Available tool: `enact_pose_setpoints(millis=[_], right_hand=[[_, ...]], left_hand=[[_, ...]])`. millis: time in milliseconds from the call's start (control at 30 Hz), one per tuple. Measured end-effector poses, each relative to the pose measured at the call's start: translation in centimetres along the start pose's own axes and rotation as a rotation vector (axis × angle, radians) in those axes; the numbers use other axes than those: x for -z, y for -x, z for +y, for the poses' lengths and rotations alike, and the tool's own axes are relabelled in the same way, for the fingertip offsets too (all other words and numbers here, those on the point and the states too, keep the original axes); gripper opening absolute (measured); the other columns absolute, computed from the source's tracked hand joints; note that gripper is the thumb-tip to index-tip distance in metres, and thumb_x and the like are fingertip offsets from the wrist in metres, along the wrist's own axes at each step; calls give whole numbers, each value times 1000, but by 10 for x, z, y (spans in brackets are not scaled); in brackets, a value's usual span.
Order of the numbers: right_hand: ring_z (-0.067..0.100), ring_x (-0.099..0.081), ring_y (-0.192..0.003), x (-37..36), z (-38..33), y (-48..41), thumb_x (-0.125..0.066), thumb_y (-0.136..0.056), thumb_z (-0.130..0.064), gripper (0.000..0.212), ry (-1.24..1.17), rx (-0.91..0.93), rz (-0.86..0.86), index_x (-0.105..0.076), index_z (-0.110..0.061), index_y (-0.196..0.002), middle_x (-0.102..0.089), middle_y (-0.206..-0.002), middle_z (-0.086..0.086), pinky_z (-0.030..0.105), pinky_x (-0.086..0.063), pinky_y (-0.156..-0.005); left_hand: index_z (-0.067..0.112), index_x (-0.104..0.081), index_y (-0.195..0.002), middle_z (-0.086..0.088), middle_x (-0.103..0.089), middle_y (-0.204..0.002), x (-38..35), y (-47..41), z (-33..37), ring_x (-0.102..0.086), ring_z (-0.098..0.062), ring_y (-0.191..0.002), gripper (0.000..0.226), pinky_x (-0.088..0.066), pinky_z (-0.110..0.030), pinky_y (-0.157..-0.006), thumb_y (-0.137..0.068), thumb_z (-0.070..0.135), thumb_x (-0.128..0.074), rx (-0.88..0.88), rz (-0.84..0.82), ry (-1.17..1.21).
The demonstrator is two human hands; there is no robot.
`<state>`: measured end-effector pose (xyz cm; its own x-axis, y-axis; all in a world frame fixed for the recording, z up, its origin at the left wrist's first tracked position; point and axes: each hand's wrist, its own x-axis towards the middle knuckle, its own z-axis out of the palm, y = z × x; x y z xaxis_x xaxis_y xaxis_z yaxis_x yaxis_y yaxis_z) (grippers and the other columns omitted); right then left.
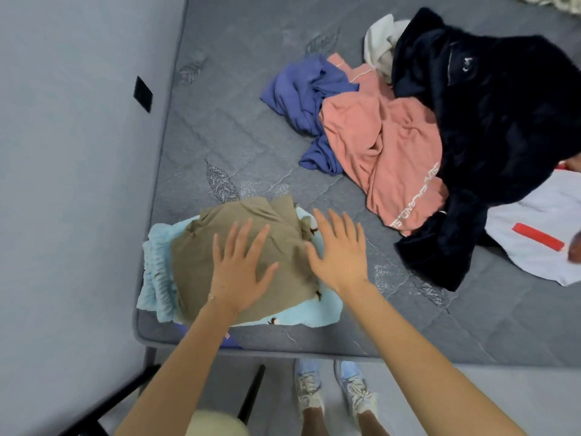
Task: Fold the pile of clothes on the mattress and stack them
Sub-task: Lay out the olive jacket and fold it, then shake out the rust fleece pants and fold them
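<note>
Two hands are lying flat, fingers spread, pinching nothing. Left hand is pressing the folded tan garment; right hand is resting at its 3 o'clock edge, contact probably light. Likely smoothing, so the fold is sitting level on the light-blue fleece. Stack is occupying the mattress corner at 7 o'clock; unfolded pile is lying at 1 o'clock.

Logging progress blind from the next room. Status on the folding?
Left hand flat on folded khaki garment, right hand open at its edge. Khaki tops light-blue fleece: stack begun. Pink sweatshirt, blue garment, black fleece unfolded beyond; nothing in the way.
</note>
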<state>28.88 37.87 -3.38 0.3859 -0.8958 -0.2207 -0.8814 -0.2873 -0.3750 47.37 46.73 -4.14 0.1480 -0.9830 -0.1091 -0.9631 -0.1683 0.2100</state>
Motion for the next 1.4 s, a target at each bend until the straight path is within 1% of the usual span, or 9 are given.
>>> enact_pose_setpoints(millis=[167,300,567,700,767,867,1100,1267,1400], right_hand=[[41,-42,-133,97,56,26,-38,-83,-52,71,49,10,59,-37,-21,-147,-43,-146,17,55,-39,-104],[40,-27,-141,155,111,39,-38,-84,-56,74,41,7,89,-30,-22,-150,-28,-155,15,54,-28,-110],[32,-5,-148,233,235,27,-55,-86,-55,81,61,-75,126,-20,-28,-153,-14,-161,8,53,-8,-117],[31,1,-149,255,295,13,-48,-86,-60,81,53,-156,73,-13,-32,-154,-7,-162,6,52,-5,-117],[34,-5,-148,262,321,8,-36,-80,-65,82,43,-206,77,-18,-31,-153,-12,-161,8,54,-9,-116],[36,-13,-147,271,360,2,-38,-78,-66,83,28,-282,109,-24,-30,-151,-20,-159,10,57,-16,-114],[27,-3,-148,296,447,1,-28,-74,-74,90,-29,-466,179,-15,-34,-153,-13,-161,1,49,-10,-117],[28,2,-148,292,520,3,-54,-81,-62,89,-69,-556,68,-8,-36,-153,-7,-162,3,51,-5,-118],[27,6,-148,275,584,7,-61,-83,-59,96,-103,-630,-30,1,-37,-152,2,-162,3,52,-3,-118]], left_hand=[[24,-37,-146,-10,-30,-154,64,-29,88,-25,-32,-143,65,-9,-57,-114,-89,54,-38,-182,58,-78],[24,-32,-149,-11,-26,-156,82,-53,155,-23,-35,-143,67,-11,-61,-112,-90,59,-33,-264,24,-166],[24,-28,-148,-14,-29,-154,65,-107,275,-20,-34,-143,72,-9,-62,-112,-88,63,-29,-74,-21,-96],[30,-17,-150,-13,-23,-156,51,-142,330,-19,-35,-143,74,-10,-64,-110,-85,62,-31,-61,-65,-38],[30,-15,-150,-11,-21,-157,45,-161,354,-20,-35,-144,72,-11,-63,-110,-86,62,-29,-77,-88,-27],[32,-15,-149,-8,-22,-157,33,-189,387,-17,-34,-145,71,-14,-63,-110,-87,65,-23,-90,-117,13],[34,-5,-152,-1,0,-161,6,-238,460,2,-27,-148,77,5,-53,-114,-84,68,-18,-191,-182,1],[27,-21,-149,-9,-24,-157,-35,-257,512,-18,-32,-144,74,-15,-62,-111,-85,62,-30,-237,-194,-37],[24,-17,-151,-9,-21,-158,-83,-260,560,-16,-30,-146,77,-8,-57,-113,-86,64,-22,-226,-242,-62]])
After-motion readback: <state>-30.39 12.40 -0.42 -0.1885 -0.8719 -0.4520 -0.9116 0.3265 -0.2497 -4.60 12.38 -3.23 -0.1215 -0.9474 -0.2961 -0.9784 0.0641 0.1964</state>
